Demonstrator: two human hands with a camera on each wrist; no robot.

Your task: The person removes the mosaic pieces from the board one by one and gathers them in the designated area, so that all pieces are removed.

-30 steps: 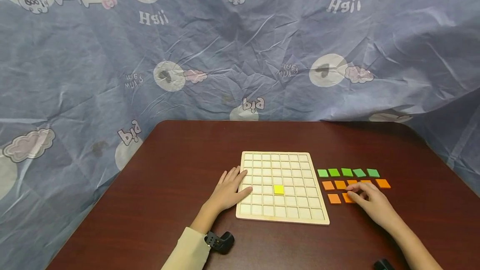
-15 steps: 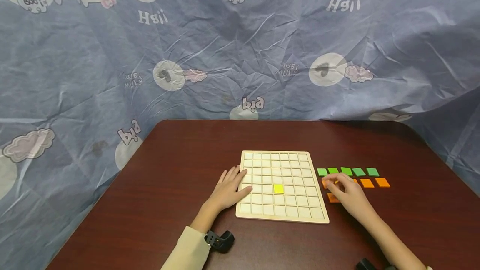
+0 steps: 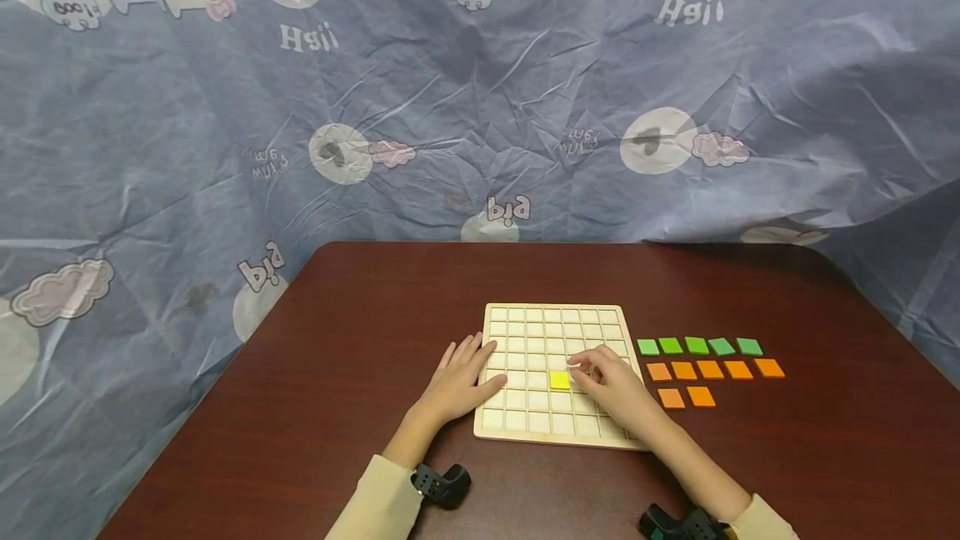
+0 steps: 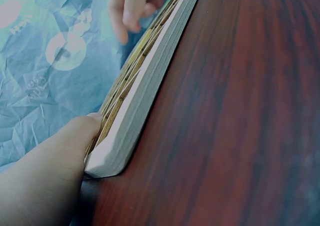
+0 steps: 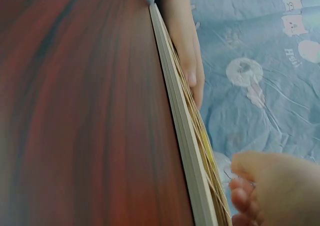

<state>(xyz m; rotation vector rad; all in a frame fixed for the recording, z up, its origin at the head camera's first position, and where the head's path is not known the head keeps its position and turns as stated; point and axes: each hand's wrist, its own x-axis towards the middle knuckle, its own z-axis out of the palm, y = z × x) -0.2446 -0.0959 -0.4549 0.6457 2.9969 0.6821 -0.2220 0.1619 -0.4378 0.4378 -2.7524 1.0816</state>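
A pale wooden grid board [image 3: 515, 421] lies on the dark table, and one yellow square tile [image 3: 559, 380] sits in one of its cells. My left hand [image 3: 456, 382] rests across the board's left edge with fingers stretched out. Over the board, just right of the yellow tile, is my right hand [image 3: 615, 386]. Its thumb and index finger are bent with a gap between their tips, and no tile shows there. In the right wrist view, the right hand's fingers [image 5: 240, 198] hang loosely curled beside the board. The left thumb [image 4: 85, 128] touches the board's rim in the left wrist view.
Right of the board lie a row of several green tiles [image 3: 696, 346], a row of several orange tiles [image 3: 709, 370], and two more orange tiles [image 3: 701, 396] nearer the front. A patterned blue cloth [image 3: 420, 90] hangs behind the table [image 3: 375, 298].
My right hand has moved left from the orange tiles to the board, beside the yellow tile. The orange tiles it covered are visible again. The left hand has stayed in place.
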